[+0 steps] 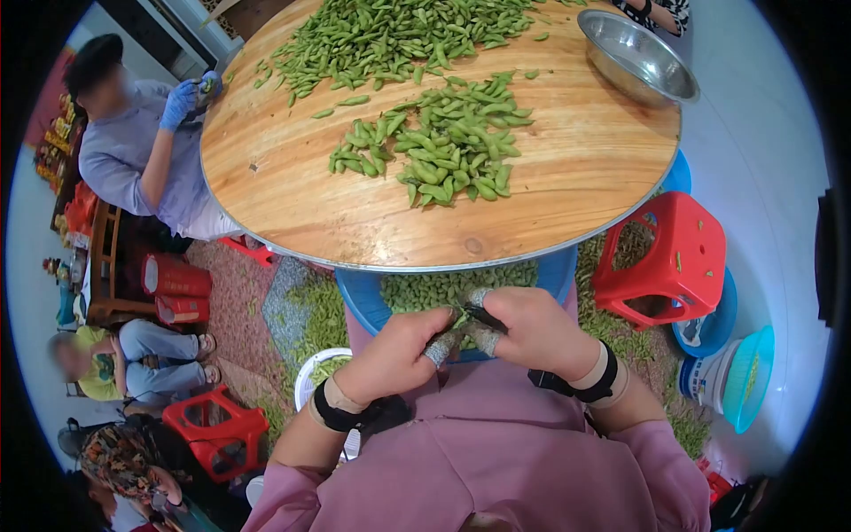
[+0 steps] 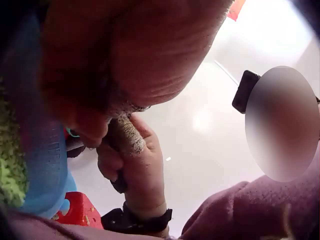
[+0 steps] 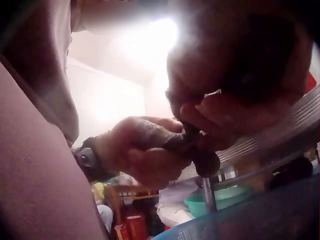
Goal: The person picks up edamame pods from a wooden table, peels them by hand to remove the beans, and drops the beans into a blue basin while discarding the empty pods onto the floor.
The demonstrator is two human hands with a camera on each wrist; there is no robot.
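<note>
Both hands meet over a blue basin (image 1: 359, 297) of shelled green beans (image 1: 417, 291), just in front of the table edge. My left hand (image 1: 390, 355) and right hand (image 1: 545, 332) pinch a green edamame pod (image 1: 462, 316) between their fingertips. Grey, worn-looking wraps cover thumb and finger tips on both hands. Dark pieces show beside the right thumb and among the left fingers. In the left wrist view the right hand (image 2: 145, 180) has curled fingers; the right wrist view shows the left hand (image 3: 145, 155) likewise curled. Both wrist views hide the pod.
On the round wooden table (image 1: 292, 208) lie a near pile of edamame pods (image 1: 456, 137), a larger far pile and a metal bowl (image 1: 634, 58). Red stools (image 1: 660, 257) stand at both sides. Pods litter the floor. A gloved person (image 1: 142, 142) sits at the left.
</note>
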